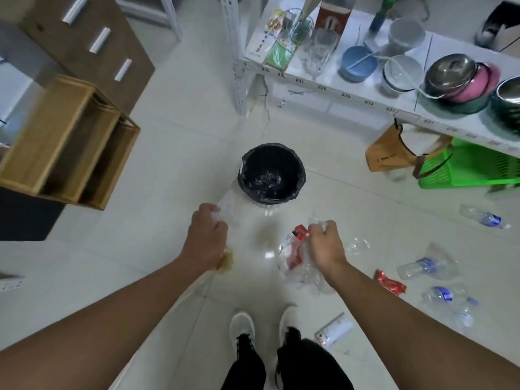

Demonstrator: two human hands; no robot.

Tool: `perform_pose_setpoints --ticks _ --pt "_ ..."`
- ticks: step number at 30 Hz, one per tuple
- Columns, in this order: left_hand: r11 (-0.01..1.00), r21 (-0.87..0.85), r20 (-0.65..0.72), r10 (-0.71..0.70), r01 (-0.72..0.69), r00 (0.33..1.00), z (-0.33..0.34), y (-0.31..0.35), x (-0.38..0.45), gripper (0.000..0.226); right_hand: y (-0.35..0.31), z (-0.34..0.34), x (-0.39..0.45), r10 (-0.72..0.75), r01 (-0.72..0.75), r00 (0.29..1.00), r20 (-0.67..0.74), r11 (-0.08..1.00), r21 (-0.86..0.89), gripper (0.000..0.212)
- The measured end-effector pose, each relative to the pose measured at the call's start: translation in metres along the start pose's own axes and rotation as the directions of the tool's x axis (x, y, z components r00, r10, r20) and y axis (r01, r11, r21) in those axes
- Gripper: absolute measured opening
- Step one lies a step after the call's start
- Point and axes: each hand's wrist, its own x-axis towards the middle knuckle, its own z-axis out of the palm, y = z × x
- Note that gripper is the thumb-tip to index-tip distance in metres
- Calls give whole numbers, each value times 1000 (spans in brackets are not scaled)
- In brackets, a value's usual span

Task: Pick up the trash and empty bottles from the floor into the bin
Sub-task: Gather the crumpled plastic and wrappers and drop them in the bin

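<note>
Black-lined bin (271, 171) sits just beyond both loaded hands (208, 235).

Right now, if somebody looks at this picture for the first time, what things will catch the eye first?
Probably the two outstretched arms: the left hand has its grip closed on a clear bottle, and the right hand clutches crumpled clear plastic with a red wrapper. Just ahead of them stands the black-lined bin on the pale floor. To the right, several empty bottles and another red wrapper lie scattered.
</note>
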Motion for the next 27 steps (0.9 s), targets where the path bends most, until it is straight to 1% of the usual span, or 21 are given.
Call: perform_pose_setpoints --ticks 3,5,7,9,11,13,14,16,18,19,22,23,24,25,26,27 --pt "999 35 33 -36 35 999 17 13 26 43 -17 -2 33 -1 1 1000 5 997 76 8" --pt "999 16 35 -35 35 999 27 25 48 43 -26 -3 62 8 -9 1000 15 997 79 10" --pt "1000 -23 33 -6 7 999 36 39 79 39 -40 -3 94 24 -29 997 71 997 77 16" --pt "1000 -6 53 24 -24 998 50 51 115 39 -51 -1 127 37 -47 994 103 994 102 22" --pt "999 -17 56 37 -36 998 67 63 153 41 -60 3 161 -5 -2 998 63 995 105 27" --pt "999 -10 51 43 -42 998 87 71 191 43 -70 11 194 -45 46 999 -11 994 99 29" --pt "999 -7 45 48 -48 998 97 73 211 43 -74 17 211 -73 76 997 -33 994 84 26" --pt "996 17 22 82 -83 996 120 71 253 41 -79 35 248 -137 137 988 -74 991 -12 17" --pt "985 80 16 152 -153 988 144 63 292 38 -76 56 284 -181 162 974 -134 977 -137 9" --pt "972 129 26 194 -196 981 158 57 313 36 -73 67 303 -202 172 965 -168 969 -177 9" --pt "923 282 92 246 -262 965 197 23 370 26 -52 114 360 -269 224 942 -202 949 -220 15" --pt "901 333 143 241 -276 960 209 10 385 25 -43 129 376 -273 223 944 -186 942 -249 14" --pt "877 387 209 216 -284 954 218 -1 396 28 -33 143 390 -257 211 956 -137 935 -286 13" --pt "858 432 270 172 -279 947 225 -9 404 38 -24 156 401 -214 185 975 -59 930 -319 19" --pt "855 449 301 129 -260 945 229 -14 410 48 -17 165 408 -153 153 988 26 923 -352 34" --pt "869 436 301 105 -235 948 230 -16 413 54 -12 171 412 -104 130 991 89 917 -377 49"
